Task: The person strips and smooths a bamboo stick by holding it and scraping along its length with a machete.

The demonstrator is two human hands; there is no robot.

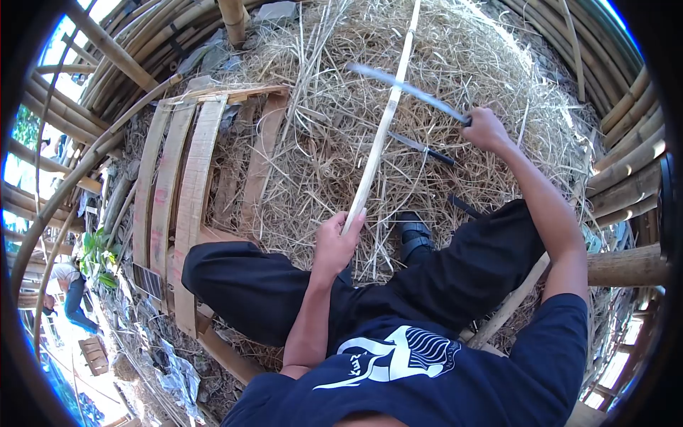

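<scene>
My left hand (339, 242) is closed around the lower end of a long pale bamboo strip (384, 128), which slants up and away from me. In my right hand (486, 129) is the dark handle of a long-bladed knife (416, 92). Its blade points left and crosses the strip in this view; whether the two touch I cannot tell. Below it, a second knife (423, 148) with a black handle lies on the shavings, partly hidden behind the strip.
Thin bamboo shavings (327, 156) cover the ground. To the left stands a slatted wooden pallet (192, 185). A sandalled foot (414, 237) rests between my legs. Bamboo poles (633, 178) fence both sides. Another person (70, 295) is at the far left beyond the poles.
</scene>
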